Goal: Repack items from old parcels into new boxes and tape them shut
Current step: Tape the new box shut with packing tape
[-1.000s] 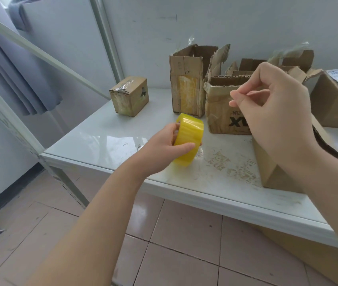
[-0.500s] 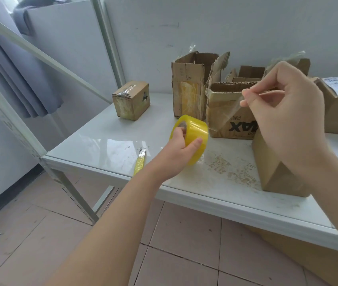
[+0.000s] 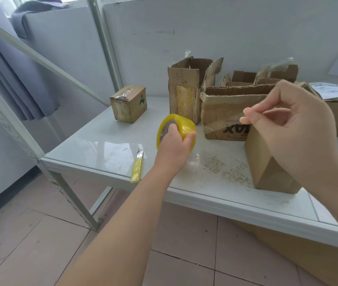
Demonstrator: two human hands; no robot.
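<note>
Above the new box (image 3: 271,168), which stands on the tabletop (image 3: 106,149) near its front edge, the right hand (image 3: 294,133) pinches its thumb and forefinger shut on what looks like the free end of clear tape; the strip itself is too faint to follow. To the left of the box, the left hand (image 3: 174,145) grips the yellow tape roll (image 3: 177,132), thumb on the outer face and fingers (image 3: 172,129) hooked into the core, held off the surface.

The main risk, as I judge it, is the stretched strip. If the two hands drift closer together it will slacken, fold and stick to itself or to the pinching fingers. If the right hand's small pinch slips, the end will snap back onto the roll and have to be picked free again. Laid down skewed, the tape would wrinkle across the box top and seal poorly.

The box sits close to the front edge, so a hard press on it could push it off. A yellow cutter (image 3: 137,168), farther left of the box, overhangs that same edge, and a brush from the left forearm could knock it to the floor. Behind the box, the torn old parcels (image 3: 226,112) stand close enough for loose tape to catch on a flap.
</note>
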